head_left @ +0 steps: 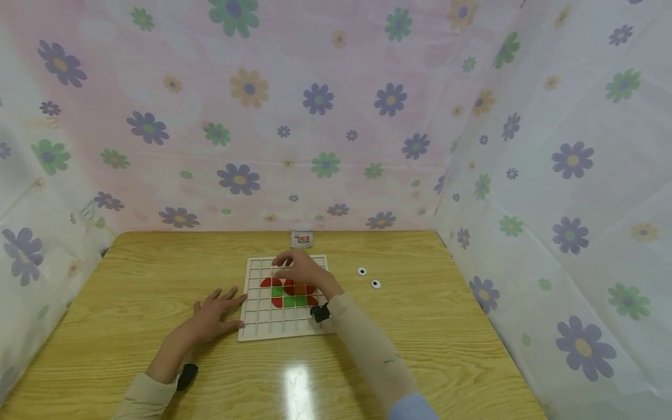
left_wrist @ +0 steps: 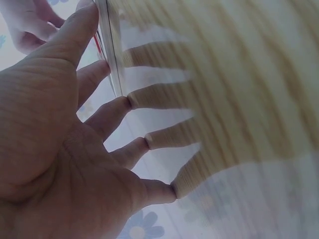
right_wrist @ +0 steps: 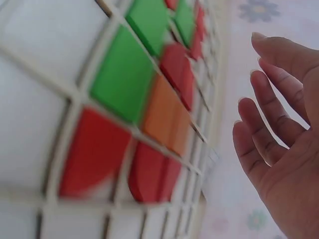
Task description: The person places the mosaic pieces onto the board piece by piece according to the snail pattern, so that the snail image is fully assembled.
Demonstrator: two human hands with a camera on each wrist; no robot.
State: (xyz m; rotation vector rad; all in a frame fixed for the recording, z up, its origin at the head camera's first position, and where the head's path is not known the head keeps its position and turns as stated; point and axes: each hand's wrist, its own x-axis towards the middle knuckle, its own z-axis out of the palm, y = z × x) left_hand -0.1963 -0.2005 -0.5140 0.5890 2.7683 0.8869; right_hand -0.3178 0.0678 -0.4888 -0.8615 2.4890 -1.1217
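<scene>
A white grid board (head_left: 257, 328) lies on the wooden table with red pieces (head_left: 270, 282), green pieces (head_left: 295, 301) and an orange piece (right_wrist: 162, 117) set in its squares. My left hand (head_left: 211, 319) rests beside the board's left edge, fingers spread and fingertips on the tabletop. In the left wrist view, the thumb of that left hand (left_wrist: 55, 144) touches the board's side. Above the upper part of the board hovers my right hand (head_left: 303, 270). In the right wrist view, the right hand (right_wrist: 284, 134) has loosely bent fingers and holds nothing.
Two round eye pieces, one nearer the back (head_left: 361, 271) and one nearer the front (head_left: 375, 284), lie right of the board. A small picture card (head_left: 301, 238) lies behind it at the table's far edge. Flower-patterned sheets (head_left: 283, 76) enclose the table.
</scene>
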